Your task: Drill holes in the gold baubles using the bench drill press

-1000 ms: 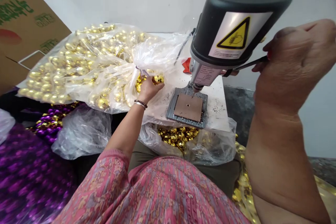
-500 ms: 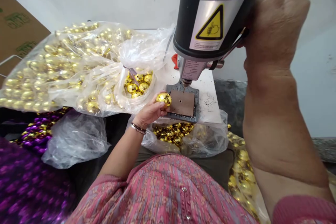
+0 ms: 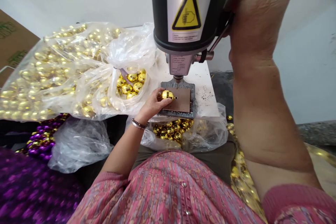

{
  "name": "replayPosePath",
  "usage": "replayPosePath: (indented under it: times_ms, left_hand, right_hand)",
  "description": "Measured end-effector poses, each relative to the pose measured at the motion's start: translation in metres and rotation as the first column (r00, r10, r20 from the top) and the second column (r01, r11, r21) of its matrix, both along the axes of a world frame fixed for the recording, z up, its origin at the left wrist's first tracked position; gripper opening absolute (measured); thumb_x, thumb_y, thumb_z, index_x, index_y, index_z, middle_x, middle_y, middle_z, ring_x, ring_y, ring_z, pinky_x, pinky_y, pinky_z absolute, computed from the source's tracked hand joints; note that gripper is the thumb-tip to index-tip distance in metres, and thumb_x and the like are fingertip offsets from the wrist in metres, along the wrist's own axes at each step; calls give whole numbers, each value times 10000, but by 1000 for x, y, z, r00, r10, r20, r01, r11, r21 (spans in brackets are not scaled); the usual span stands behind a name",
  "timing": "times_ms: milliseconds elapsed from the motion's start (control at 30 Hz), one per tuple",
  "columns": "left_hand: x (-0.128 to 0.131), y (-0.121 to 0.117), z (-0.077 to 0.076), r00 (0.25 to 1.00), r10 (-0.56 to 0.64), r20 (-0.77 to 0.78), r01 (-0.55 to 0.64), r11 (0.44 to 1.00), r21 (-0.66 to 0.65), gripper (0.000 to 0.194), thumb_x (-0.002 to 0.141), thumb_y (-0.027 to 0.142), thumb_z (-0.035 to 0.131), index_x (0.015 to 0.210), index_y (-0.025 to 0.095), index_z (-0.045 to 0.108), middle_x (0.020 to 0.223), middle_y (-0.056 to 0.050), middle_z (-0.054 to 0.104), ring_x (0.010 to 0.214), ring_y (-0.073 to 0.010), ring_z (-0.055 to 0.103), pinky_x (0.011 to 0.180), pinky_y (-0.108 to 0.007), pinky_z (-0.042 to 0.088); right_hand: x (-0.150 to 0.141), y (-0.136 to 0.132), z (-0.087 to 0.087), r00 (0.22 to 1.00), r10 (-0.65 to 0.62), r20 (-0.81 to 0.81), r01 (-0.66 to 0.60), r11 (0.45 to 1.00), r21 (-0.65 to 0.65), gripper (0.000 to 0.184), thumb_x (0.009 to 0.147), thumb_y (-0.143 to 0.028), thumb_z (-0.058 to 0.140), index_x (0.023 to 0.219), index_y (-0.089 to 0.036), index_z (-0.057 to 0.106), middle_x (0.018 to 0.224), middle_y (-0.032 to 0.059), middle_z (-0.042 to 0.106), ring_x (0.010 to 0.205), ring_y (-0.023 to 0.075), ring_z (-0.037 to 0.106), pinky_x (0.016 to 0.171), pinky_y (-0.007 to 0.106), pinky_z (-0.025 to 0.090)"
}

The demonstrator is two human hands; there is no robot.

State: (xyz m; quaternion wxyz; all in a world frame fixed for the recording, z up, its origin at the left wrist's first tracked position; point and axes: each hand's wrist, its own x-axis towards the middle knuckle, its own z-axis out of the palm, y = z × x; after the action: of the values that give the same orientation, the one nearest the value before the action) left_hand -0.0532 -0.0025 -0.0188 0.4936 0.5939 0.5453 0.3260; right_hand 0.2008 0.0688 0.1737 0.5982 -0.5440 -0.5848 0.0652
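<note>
Between the thumb and fingers of my left hand (image 3: 153,104) is a shiny gold faceted ball (image 3: 167,95). It is at the left part of a brown square plate (image 3: 182,102) that has a small hole in it, below the bit of a black drill press (image 3: 183,10). The plate lies on the press's grey metal base (image 3: 192,106). High on the right, my right hand (image 3: 258,17) is closed around the press's lever handle (image 3: 229,21); its fingertips are mostly hidden.
On the left, a large clear bag (image 3: 68,66) of gold balls lies with its mouth open. Another plastic bag (image 3: 204,136) with gold balls hangs below the white tabletop (image 3: 210,106). Dark shavings dot the table. Purple balls (image 3: 34,185) fill the lower left; a cardboard box (image 3: 13,45) stands behind.
My left hand has brought the gold ball rightward onto the brown plate, nearer the hole. My right hand stays on the lever. The whole view has shifted a little.
</note>
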Motion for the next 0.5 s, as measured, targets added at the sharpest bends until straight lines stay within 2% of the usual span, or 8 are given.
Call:
replayPosePath:
  times_ms: [100, 200, 367, 500]
  left_hand:
    - [12, 7, 2, 997, 19, -74, -16, 999, 44, 554, 826, 348, 956, 1306, 196, 724, 1064, -39, 817, 933, -201, 746, 852, -325, 594]
    - [19, 10, 5, 985, 2, -170, 15, 995, 98, 505, 820, 310, 955, 1263, 193, 742, 1093, -47, 833, 948, -207, 749, 872, -332, 588]
    - [25, 15, 12, 944, 2, -329, 56, 984, 167, 528, 795, 255, 957, 1282, 191, 762, 1103, -39, 831, 945, -216, 744, 889, -342, 599]
    - [30, 19, 16, 916, -32, -401, 121, 973, 198, 540, 785, 233, 961, 1296, 189, 792, 1120, -48, 836, 987, -240, 755, 948, -359, 622]
  right_hand:
    - [-3, -7, 1, 996, -12, -92, 10, 1000, -26, 449, 1187, -202, 454, 785, -266, 267, 755, -44, 308, 731, 61, 361, 659, 224, 334]
    - [-4, -11, 3, 994, 8, -112, -12, 999, -30, 429, 1209, -213, 396, 804, -258, 261, 742, -57, 284, 670, 28, 341, 622, 213, 258]
    - [-5, -14, 3, 991, 38, -126, -41, 999, -18, 410, 1218, -205, 258, 811, -247, 259, 730, -51, 263, 676, 14, 351, 674, 212, 252]
    - [-3, -11, 1, 991, 47, -124, -48, 999, -9, 428, 1217, -282, 440, 825, -248, 271, 721, -65, 307, 679, 23, 367, 685, 221, 266]
